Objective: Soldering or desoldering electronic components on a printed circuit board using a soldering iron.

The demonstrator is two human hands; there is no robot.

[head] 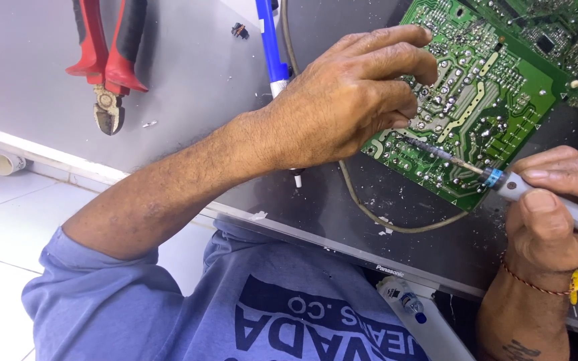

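Near the bench's right edge, the left hand (349,100) presses curled fingers onto the green printed circuit board (483,93) while the right hand (556,214) has its grip closed around a grey-handled soldering iron (503,179), tip touching the board.

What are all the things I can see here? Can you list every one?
Circuit board: one, green with silver solder spots, upper right on the worktop.
Soldering iron: one, grey handle with a blue ring, its tip on the board.
Cutting pliers: one, red and black handles, upper left.
Blue tool: one, blue with a silver end, top middle, partly behind the left hand.
Cable: one, grey, curving under the board.
Worktop: one, grey.
Pipe end: one, white, on the floor at left.
Left hand: resting on the board.
Right hand: gripping the soldering iron, red string bracelet on the wrist.
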